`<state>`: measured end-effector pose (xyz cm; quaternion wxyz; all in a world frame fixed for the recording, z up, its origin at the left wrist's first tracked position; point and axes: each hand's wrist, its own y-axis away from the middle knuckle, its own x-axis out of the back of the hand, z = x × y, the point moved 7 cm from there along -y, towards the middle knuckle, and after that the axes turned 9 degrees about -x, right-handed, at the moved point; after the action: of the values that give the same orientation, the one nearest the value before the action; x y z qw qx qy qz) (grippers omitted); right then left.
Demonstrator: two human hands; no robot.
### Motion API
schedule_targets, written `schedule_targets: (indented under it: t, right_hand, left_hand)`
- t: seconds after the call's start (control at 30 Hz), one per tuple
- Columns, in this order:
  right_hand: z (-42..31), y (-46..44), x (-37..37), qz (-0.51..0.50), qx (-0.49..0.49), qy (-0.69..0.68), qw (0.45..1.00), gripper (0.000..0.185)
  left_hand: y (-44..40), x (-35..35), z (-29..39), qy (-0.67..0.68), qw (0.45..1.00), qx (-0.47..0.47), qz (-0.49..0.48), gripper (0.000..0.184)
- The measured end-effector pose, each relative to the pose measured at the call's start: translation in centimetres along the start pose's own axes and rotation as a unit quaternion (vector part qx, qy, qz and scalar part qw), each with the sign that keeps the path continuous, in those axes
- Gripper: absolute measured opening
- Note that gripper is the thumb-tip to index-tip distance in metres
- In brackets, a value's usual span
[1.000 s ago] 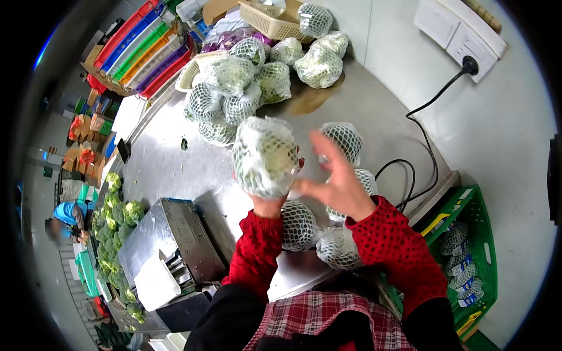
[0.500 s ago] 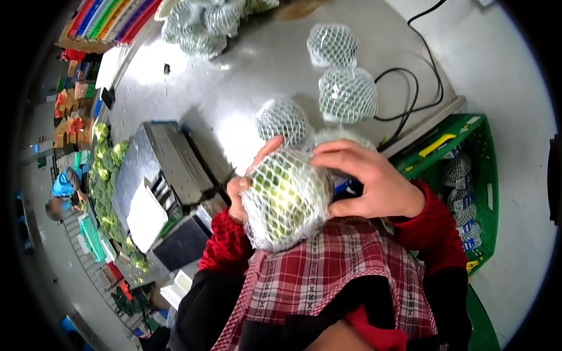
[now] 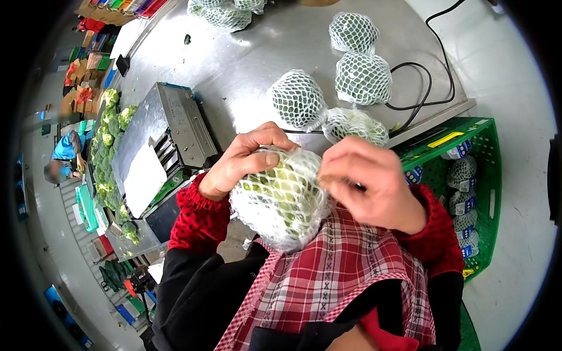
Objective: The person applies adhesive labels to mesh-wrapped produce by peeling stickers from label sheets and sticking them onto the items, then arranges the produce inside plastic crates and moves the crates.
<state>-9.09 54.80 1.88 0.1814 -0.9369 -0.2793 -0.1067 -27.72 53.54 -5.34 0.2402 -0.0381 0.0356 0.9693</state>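
Note:
A broccoli head in a white foam net and clear film sits in front of my apron, its pale green underside turned up. My left hand grips it from the left and top, with the thumb bent over the net. On the right side my right hand has its fingers curled and pinched at the edge of the foam net. Just beyond my hands lie a netted broccoli and another partly hidden netted broccoli.
Two more netted heads lie farther back on the metal table, near a black cable. At right stands a green crate with labelled netted heads. A metal machine and bare broccoli are left, where another person works.
My left hand has shifted from the side of the broccoli up over its top. The fingers of my right hand have curled in from a spread hold. The view has shifted somewhat.

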Motion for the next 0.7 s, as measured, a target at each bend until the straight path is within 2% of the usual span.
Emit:
schedule_targets:
  t: [0.03,0.1,0.17,0.23,0.27,0.3,0.37,0.4,0.43,0.5,0.57,0.63,0.7]
  right_hand:
    - [0.1,0.3,0.3,-0.003,-0.059,-0.046,0.997,0.01]
    - [-0.1,0.9,0.5,0.001,-0.091,-0.063,0.994,0.008]
    - [-1.1,1.5,-0.5,-0.016,-0.073,-0.069,0.995,0.008]
    - [-2.7,1.7,-2.1,-0.01,-0.045,-0.061,0.997,0.011]
    - [-3.8,2.2,-3.9,-0.036,-0.001,0.004,0.999,0.012]
    - [-4.8,2.6,-5.8,-0.062,0.042,0.066,0.995,0.014]
    - [-6.2,2.8,-7.8,-0.074,0.084,0.05,0.993,0.018]
    - [-6.6,3.0,-8.5,-0.081,0.093,0.045,0.991,0.021]
    - [-6.8,3.1,-8.7,-0.085,0.093,0.039,0.991,0.021]
    - [-7.2,3.2,-8.1,-0.102,0.11,-0.001,0.989,0.025]
    - [-6.4,2.3,-5.9,-0.038,0.063,-0.048,0.996,0.026]
    - [-6.8,2.5,-6.4,-0.07,0.025,0.019,0.997,0.029]
    - [-6.6,2.9,-8.8,-0.096,-0.025,0.035,0.995,0.029]
  left_hand:
    - [0.4,-0.6,0.6,-0.001,1.0,-0.003,0.002,0.039]
    - [0.9,-1.8,2.0,0.018,1.0,-0.009,0.02,0.038]
    - [1.8,-2.2,2.2,0.01,1.0,-0.005,0.02,0.038]
    - [3.2,-2.2,1.5,-0.012,0.994,0.108,0.016,0.037]
    - [3.3,-2.1,1.8,-0.07,0.992,0.108,-0.005,0.053]
    - [3.6,-2.2,2.4,-0.069,0.992,0.109,-0.001,0.053]
    - [3.8,-2.8,3.6,-0.126,0.988,0.085,-0.013,0.049]
    - [4.4,-2.8,2.5,-0.045,0.99,0.136,0.0,0.042]
    - [5.0,-2.4,2.0,-0.045,0.989,0.14,0.006,0.042]
    - [6.2,-2.3,0.9,-0.194,0.968,0.134,-0.088,0.046]
    - [7.4,-1.8,0.6,-0.199,0.967,0.138,-0.074,0.049]
    - [8.8,-1.4,-0.3,-0.204,0.958,0.186,-0.07,0.052]
    - [9.0,-1.3,-0.5,-0.209,0.955,0.193,-0.081,0.057]
